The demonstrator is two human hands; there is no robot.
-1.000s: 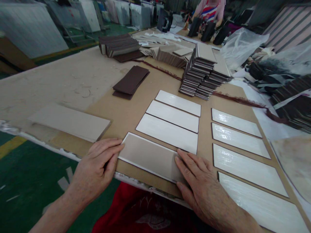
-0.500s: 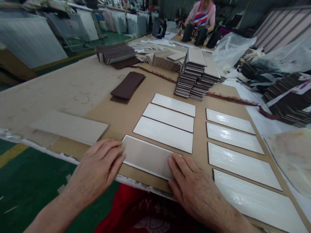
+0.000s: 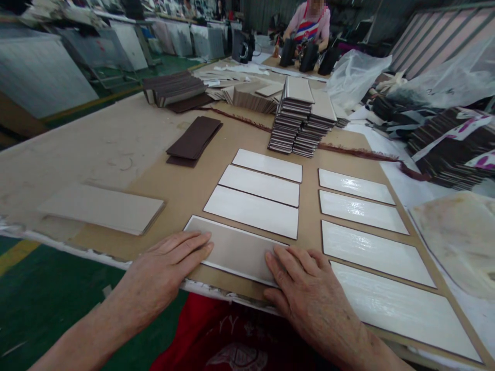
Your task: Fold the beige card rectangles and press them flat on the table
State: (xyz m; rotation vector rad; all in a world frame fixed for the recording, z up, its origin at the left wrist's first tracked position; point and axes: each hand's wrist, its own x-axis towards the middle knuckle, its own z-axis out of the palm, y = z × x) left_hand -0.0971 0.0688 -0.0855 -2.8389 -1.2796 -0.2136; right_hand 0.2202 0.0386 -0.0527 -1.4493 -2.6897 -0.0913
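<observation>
A beige rectangular board (image 3: 237,250) lies at the table's front edge on top of a white-faced panel, whose white rim shows around it. My left hand (image 3: 164,268) rests on its left end, fingers stretched flat across the surface. On the right end lie the fingertips of my right hand (image 3: 309,291), slightly apart, with the thumb by the near edge. Just beyond are three white panels with dark edges, the nearest white panel (image 3: 251,211) close to the board. Right of my right hand, a column of glossy white panels (image 3: 379,247) looks wet.
A low stack of beige boards (image 3: 104,206) sits at left, with dark brown sheets (image 3: 195,139) behind it. Farther back stand tall stacked panels (image 3: 296,118) and fanned brown pieces (image 3: 174,90). Clear plastic (image 3: 359,77) lies at back right. A person (image 3: 309,28) works at the far end.
My left hand has moved from the board's left edge onto its top, and its fingers have flattened. My right hand stays at the right end. The view has shifted slightly.
</observation>
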